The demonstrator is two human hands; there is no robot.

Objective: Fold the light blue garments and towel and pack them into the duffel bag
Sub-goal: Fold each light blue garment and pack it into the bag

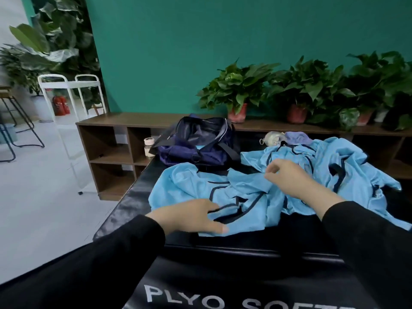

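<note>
Left hand (196, 217) grips the light blue garment (225, 195) at the counter's (131, 197) near-left edge; right hand (287, 177) pinches a fold; duffel bag (196, 141) gapes at the far edge; loose sleeves could bunch, spoiling the fold.

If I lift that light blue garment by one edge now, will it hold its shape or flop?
The light blue garment lies crumpled in soft folds, so it will probably droop and unfold. It looks thin, likely light. Its faint sheen suggests it may slide on the glossy black table.
</note>
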